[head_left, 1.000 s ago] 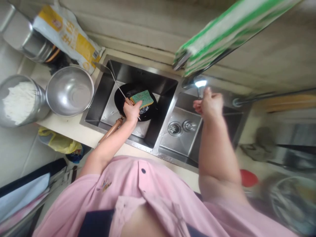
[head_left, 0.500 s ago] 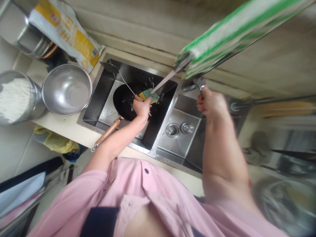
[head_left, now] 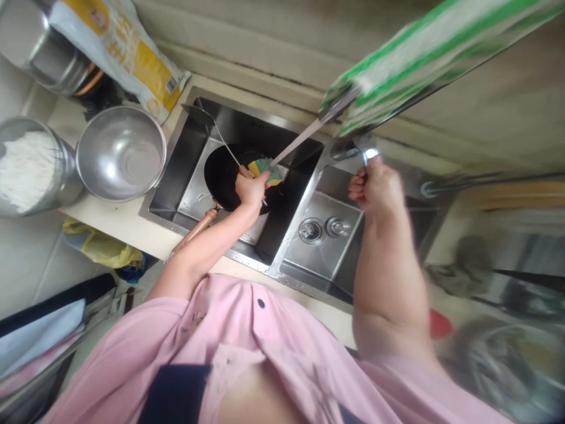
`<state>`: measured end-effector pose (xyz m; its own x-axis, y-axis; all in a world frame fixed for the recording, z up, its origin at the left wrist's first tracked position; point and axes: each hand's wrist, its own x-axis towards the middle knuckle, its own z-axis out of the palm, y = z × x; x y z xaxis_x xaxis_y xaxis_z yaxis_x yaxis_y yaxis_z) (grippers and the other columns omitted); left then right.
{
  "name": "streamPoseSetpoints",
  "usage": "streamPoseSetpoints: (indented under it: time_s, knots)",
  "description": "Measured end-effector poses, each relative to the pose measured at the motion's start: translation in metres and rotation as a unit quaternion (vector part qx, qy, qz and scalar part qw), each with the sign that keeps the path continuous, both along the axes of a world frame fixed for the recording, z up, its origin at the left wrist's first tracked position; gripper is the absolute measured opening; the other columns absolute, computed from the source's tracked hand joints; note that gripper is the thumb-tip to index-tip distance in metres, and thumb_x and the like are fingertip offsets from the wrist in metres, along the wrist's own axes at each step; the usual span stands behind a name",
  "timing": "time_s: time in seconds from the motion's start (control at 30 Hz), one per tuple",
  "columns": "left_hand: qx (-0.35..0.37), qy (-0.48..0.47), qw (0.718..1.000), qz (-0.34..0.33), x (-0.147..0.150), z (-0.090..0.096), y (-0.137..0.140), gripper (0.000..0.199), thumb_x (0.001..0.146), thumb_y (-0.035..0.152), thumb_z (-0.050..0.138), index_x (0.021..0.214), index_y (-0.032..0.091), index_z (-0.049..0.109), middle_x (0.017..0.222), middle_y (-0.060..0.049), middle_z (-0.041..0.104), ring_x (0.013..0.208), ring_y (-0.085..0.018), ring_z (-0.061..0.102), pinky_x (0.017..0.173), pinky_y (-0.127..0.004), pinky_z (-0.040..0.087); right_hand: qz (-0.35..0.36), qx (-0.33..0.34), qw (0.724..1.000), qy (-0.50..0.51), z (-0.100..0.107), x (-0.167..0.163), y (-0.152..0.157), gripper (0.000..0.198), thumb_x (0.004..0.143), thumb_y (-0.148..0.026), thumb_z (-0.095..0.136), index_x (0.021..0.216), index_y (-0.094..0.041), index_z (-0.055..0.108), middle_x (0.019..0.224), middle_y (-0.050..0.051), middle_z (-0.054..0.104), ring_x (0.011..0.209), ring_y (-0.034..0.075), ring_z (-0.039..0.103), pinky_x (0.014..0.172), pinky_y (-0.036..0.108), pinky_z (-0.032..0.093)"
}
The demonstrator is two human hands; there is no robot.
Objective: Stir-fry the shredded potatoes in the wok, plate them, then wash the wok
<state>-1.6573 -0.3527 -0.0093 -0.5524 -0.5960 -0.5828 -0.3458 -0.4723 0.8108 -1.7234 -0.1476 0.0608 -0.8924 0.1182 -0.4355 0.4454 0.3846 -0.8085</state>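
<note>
In the left sink basin, my left hand (head_left: 251, 191) is closed around a green and yellow sponge (head_left: 276, 175) and the thin handle of a spatula (head_left: 228, 145). The spatula's dark blade reaches up to the basin's far left corner. Beneath that hand lies a black frying pan (head_left: 216, 176) with a wooden handle (head_left: 198, 228), partly covered by my forearm. A stream of water (head_left: 300, 140) runs from the faucet (head_left: 339, 106) onto the sponge. My right hand (head_left: 375, 184) grips the metal faucet lever (head_left: 369, 154) behind the right basin.
Left of the sink stand a steel bowl (head_left: 121, 154), a container of white powder (head_left: 29, 171) and a yellow-white bag (head_left: 132, 59). A green-striped cloth (head_left: 419, 56) covers the faucet spout. Two drain fittings (head_left: 311, 231) sit in the right basin (head_left: 326, 259).
The view has shifted slightly. White splashes seen around the pan earlier are fewer now. Both hands keep their holds, and the water still runs onto the sponge.
</note>
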Motion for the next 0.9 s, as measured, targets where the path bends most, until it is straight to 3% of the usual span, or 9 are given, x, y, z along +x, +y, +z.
streamPoseSetpoints:
  time_s: [0.1, 0.23, 0.3, 0.37, 0.47, 0.53, 0.6, 0.73, 0.9]
  knots:
    - [-0.032, 0.0, 0.999, -0.018, 0.021, 0.002, -0.01, 0.036, 0.066, 0.02, 0.078, 0.081, 0.02, 0.046, 0.064, 0.007, 0.052, 0.05, -0.011, 0.063, 0.041, -0.016, 0.037, -0.066, -0.093, 0.993, -0.028, -0.004, 0.015, -0.009, 0.035, 0.101, -0.044, 0.03, 0.075, -0.021, 0.036, 0.054, -0.007, 0.034, 0.04, 0.002, 0.026, 0.045, 0.024, 0.014]
    - [-0.014, 0.005, 0.999, -0.043, 0.047, 0.012, -0.022, 0.036, 0.067, 0.015, 0.076, 0.076, 0.02, 0.041, 0.061, 0.009, 0.046, 0.046, -0.008, 0.058, 0.044, -0.016, 0.042, -0.086, -0.067, 0.993, -0.041, -0.009, 0.049, -0.024, 0.036, 0.097, -0.049, 0.039, 0.077, -0.019, 0.042, 0.054, -0.005, 0.041, 0.04, 0.004, 0.032, 0.04, 0.02, 0.018]
    - [0.022, 0.019, 0.998, -0.052, 0.059, 0.019, -0.025, 0.034, 0.068, 0.011, 0.074, 0.074, 0.019, 0.041, 0.063, 0.009, 0.046, 0.048, -0.006, 0.057, 0.049, -0.017, 0.048, -0.062, -0.086, 0.993, -0.058, -0.014, 0.068, -0.038, 0.035, 0.09, -0.052, 0.054, 0.082, -0.019, 0.047, 0.059, -0.003, 0.05, 0.043, 0.006, 0.042, 0.039, 0.018, 0.027]
    - [0.059, 0.038, 0.996, -0.056, 0.069, 0.026, -0.026, 0.031, 0.069, 0.009, 0.073, 0.074, 0.018, 0.043, 0.067, 0.007, 0.049, 0.051, -0.006, 0.057, 0.053, -0.018, 0.051, -0.053, -0.166, 0.981, -0.091, -0.025, 0.083, -0.058, 0.036, 0.081, -0.052, 0.066, 0.091, -0.02, 0.051, 0.073, -0.001, 0.06, 0.056, 0.009, 0.056, 0.048, 0.02, 0.043]
    - [0.102, 0.055, 0.992, -0.058, 0.079, 0.033, -0.022, 0.027, 0.072, 0.009, 0.071, 0.075, 0.017, 0.045, 0.071, 0.005, 0.053, 0.053, -0.005, 0.058, 0.055, -0.018, 0.052, -0.018, -0.363, 0.915, -0.174, -0.045, 0.092, -0.093, 0.05, 0.072, -0.061, 0.068, 0.102, -0.024, 0.054, 0.098, 0.002, 0.068, 0.087, 0.017, 0.066, 0.073, 0.034, 0.055]
    - [0.114, 0.055, 0.989, -0.073, 0.083, 0.034, -0.019, 0.024, 0.075, 0.011, 0.07, 0.077, 0.017, 0.047, 0.073, 0.004, 0.056, 0.054, -0.005, 0.058, 0.054, -0.016, 0.052, 0.02, -0.493, 0.851, -0.183, -0.056, 0.093, -0.113, 0.059, 0.069, -0.07, 0.064, 0.106, -0.025, 0.057, 0.113, 0.004, 0.067, 0.105, 0.024, 0.063, 0.087, 0.044, 0.053]
    - [0.105, 0.056, 0.988, -0.101, 0.086, 0.034, -0.019, 0.02, 0.077, 0.013, 0.069, 0.082, 0.016, 0.05, 0.075, 0.002, 0.058, 0.055, -0.006, 0.06, 0.052, -0.016, 0.051, 0.037, -0.573, 0.804, -0.156, -0.063, 0.09, -0.125, 0.058, 0.067, -0.069, 0.065, 0.107, -0.027, 0.059, 0.121, 0.003, 0.065, 0.118, 0.026, 0.058, 0.097, 0.051, 0.048]
    - [0.064, 0.049, 0.977, -0.195, 0.096, 0.04, -0.044, 0.017, 0.082, 0.022, 0.067, 0.09, 0.014, 0.055, 0.088, -0.005, 0.065, 0.067, -0.012, 0.067, 0.046, -0.017, 0.051, 0.029, -0.597, 0.785, -0.163, -0.061, 0.078, -0.126, 0.038, 0.069, -0.057, 0.069, 0.092, -0.027, 0.063, 0.112, 0.0, 0.067, 0.122, 0.027, 0.055, 0.1, 0.057, 0.044]
    - [-0.025, 0.024, 0.952, -0.304, 0.126, 0.058, -0.096, 0.025, 0.08, 0.025, 0.068, 0.098, 0.012, 0.057, 0.113, -0.014, 0.066, 0.081, -0.018, 0.072, 0.041, -0.013, 0.045, 0.028, -0.55, 0.824, -0.134, -0.058, 0.048, -0.119, 0.04, 0.067, -0.054, 0.073, 0.091, -0.026, 0.058, 0.114, 0.003, 0.065, 0.113, 0.027, 0.06, 0.078, 0.045, 0.056]
